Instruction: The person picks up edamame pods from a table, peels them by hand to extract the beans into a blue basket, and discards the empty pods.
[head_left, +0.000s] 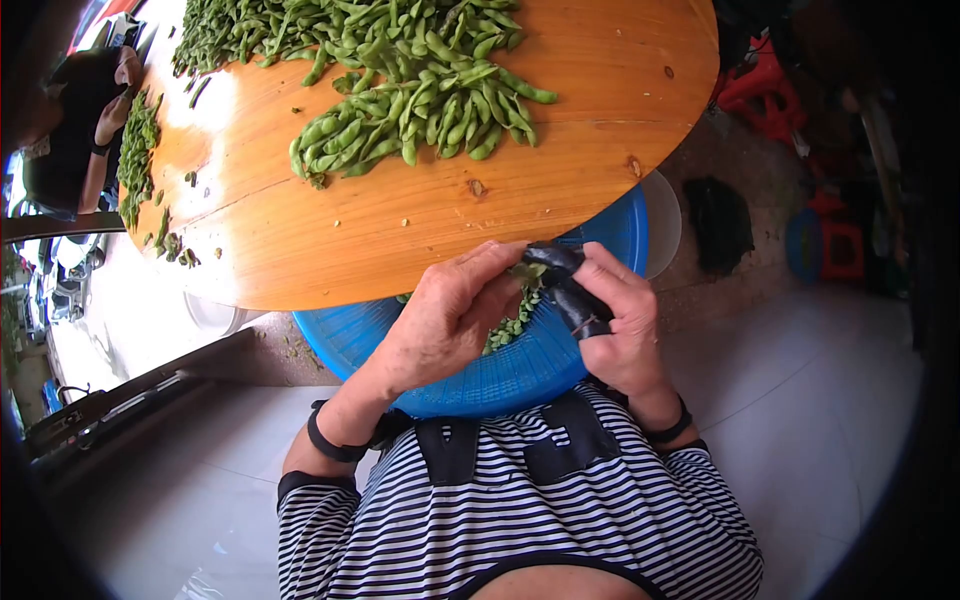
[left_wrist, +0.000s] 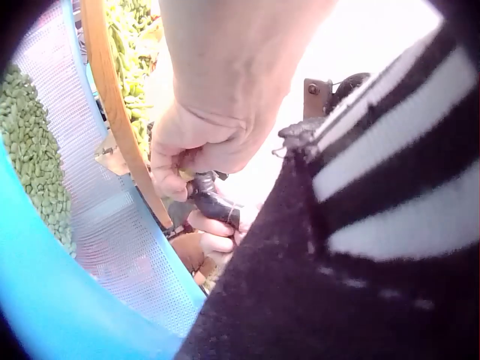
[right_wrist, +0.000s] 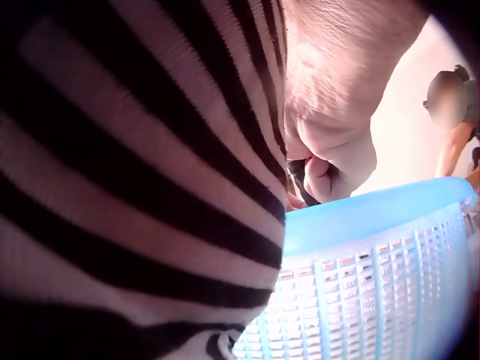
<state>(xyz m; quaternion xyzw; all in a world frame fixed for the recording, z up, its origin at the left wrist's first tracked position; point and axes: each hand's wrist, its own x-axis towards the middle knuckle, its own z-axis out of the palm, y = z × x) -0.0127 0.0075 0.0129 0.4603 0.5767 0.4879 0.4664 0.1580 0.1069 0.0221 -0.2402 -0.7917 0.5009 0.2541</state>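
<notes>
My left hand (head_left: 440, 315) and right hand (head_left: 622, 320) meet over a blue plastic basket (head_left: 450, 390). A green soybean pod (head_left: 531, 272) is pinched between their fingertips, mostly hidden by the fingers. Black coverings (head_left: 580, 305) wrap the right thumb and forefinger, which press at the pod. The left fingers curl around its other side; in the left wrist view, the left hand (left_wrist: 214, 142) shows from behind. Shelled green beans (left_wrist: 30, 142) lie inside the basket. In the right wrist view, the right hand (right_wrist: 334, 157) is above the basket's rim.
A wooden table (head_left: 560, 170) overhangs the basket's far side, bearing a large heap of soybean pods (head_left: 430, 100) and a smaller green pile (head_left: 138, 150) at its left edge. Another person (head_left: 75, 130) sits at the left. Red plastic stools (head_left: 762, 90) stand at the right.
</notes>
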